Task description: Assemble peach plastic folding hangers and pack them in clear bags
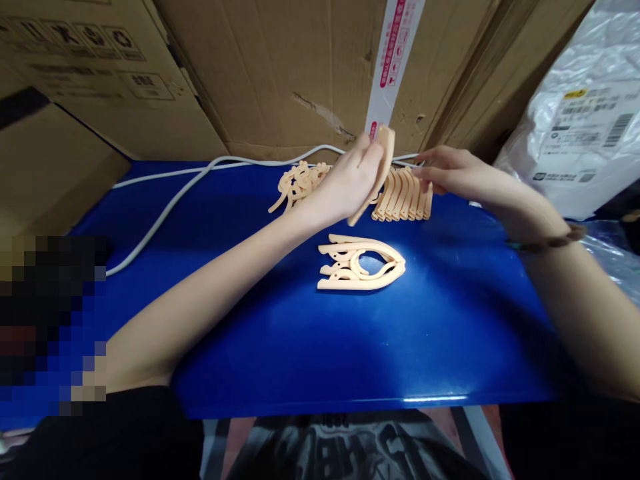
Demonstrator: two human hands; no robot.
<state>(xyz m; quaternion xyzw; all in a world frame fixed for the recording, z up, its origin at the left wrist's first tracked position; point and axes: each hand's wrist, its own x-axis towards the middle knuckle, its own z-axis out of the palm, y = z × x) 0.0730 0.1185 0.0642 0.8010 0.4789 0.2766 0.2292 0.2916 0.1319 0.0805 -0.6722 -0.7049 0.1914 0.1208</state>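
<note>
My left hand [353, 175] is closed around a beige, curved folding-hanger arm [384, 160], held tilted above the table. My right hand [453, 172] reaches in from the right with its fingers stretched out and apart. Its fingertips are at the right end of a row of similar hanger arms [403, 197]; whether they touch them I cannot tell. Behind my left wrist lies a heap of small curved beige hanger parts [300, 179], partly hidden by the forearm. Nearer to me, beige folding hangers [367, 285] lie flat with their arms folded together.
All this is on a glossy blue table [320, 347]. Cardboard boxes [270, 73] stand along its back edge, with a white cable [200, 168] running in front of them. A labelled plastic-wrapped package [580, 140] stands at the right. A blurred-out patch covers the left edge.
</note>
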